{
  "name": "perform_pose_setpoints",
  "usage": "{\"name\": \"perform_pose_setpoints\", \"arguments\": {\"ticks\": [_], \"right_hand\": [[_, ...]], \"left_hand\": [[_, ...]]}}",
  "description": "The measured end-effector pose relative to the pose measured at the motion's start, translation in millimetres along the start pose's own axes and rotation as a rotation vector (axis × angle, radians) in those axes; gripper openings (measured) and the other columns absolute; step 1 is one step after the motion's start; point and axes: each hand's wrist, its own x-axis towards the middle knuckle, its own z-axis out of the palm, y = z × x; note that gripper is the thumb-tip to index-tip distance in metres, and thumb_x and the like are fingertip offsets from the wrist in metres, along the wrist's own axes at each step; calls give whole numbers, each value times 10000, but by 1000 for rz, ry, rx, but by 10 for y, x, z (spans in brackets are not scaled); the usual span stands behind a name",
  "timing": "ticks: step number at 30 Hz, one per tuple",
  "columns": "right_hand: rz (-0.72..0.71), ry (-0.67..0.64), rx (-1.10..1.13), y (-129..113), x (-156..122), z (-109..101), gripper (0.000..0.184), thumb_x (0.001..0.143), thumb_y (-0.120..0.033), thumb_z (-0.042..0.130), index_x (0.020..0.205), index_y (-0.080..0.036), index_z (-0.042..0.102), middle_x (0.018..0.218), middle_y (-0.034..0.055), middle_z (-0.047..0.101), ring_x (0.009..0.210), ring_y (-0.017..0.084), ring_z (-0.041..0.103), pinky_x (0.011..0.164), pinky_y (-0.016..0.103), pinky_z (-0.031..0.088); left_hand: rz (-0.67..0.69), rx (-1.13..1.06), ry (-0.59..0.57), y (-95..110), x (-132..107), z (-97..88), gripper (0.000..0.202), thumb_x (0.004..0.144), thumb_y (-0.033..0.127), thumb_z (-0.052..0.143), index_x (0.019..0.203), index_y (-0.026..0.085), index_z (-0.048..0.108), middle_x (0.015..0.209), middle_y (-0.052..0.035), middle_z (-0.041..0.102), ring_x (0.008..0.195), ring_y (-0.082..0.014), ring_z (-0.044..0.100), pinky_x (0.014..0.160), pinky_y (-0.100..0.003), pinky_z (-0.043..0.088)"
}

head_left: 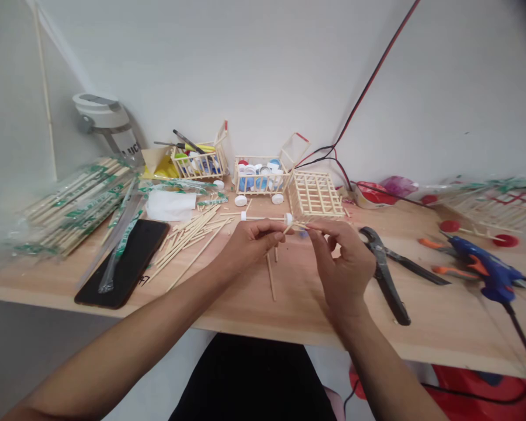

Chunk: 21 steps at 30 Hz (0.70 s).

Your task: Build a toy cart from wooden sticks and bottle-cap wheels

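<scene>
Holding a thin stick [298,225] between them, both hands are pinched shut on it: the left hand [249,241] grips one end with thumb and fingertips, and the right hand [344,263] grips the other. They are raised just in front of the bare lattice basket [314,195], which is the landmark for everything below.

- Capped stick [265,218]: a white cap on each end, just left-front of the basket and behind the left fingers. I cannot tell whether it is held or lying on the surface [289,304].
- Left of the basket: a wheeled cart [259,175] with white caps under it and caps loaded inside. Further left is a second cart [199,161].
- Loose sticks [193,231]: a scattered pile well left-front of the basket.
- Pliers [383,266]: right-front of the basket, lying flat beside the right hand.
- Glue gun [486,269]: well to the right, with its cord trailing off the edge.
- Phone [125,263]: far left-front, with a wrapped stick on top.

Progress, as a judgement: two carts look finished. The basket lattice is assembled but has no wheels under it (one capped stick appears ready). The handle frame seen on the other carts is missing from it.
</scene>
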Motion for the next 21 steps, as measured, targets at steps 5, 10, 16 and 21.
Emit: {"name": "perform_pose_setpoints", "arguments": {"ticks": [5, 10, 16, 21], "right_hand": [[30, -24, -47, 16, 7, 7, 73, 865, -209, 633, 917, -198, 684, 814, -3, 689, 648, 107, 553, 591, 251, 428], [35, -60, -58, 34, 8, 18, 84, 871, -233, 618, 915, -199, 682, 809, -1, 685, 671, 117, 572, 613, 258, 443], [-17, -109, -148, 51, 1, 30, 111, 880, -239, 597, 914, -199, 695, 779, 7, 703, 675, 131, 597, 630, 263, 460], [-39, -137, -172, 56, 9, 23, 137, 894, -248, 575, 924, -211, 703, 769, 10, 712, 695, 145, 618, 668, 277, 474]], "left_hand": [[28, 55, 46, 43, -2, 1, 204, 813, 288, 642, 938, 158, 738, 783, -22, 662, 734, -118, 564, 702, -242, 422], [34, 38, 55, 60, 11, 9, 176, 804, 271, 635, 895, 150, 725, 753, -14, 648, 682, -104, 543, 664, -232, 429], [-9, 44, 70, 69, 27, 8, 161, 779, 263, 640, 861, 155, 727, 678, 5, 622, 620, -92, 515, 621, -228, 420], [19, 91, 78, 49, 44, -9, 152, 772, 264, 643, 839, 163, 734, 700, -6, 648, 642, -105, 538, 623, -231, 432]]}}
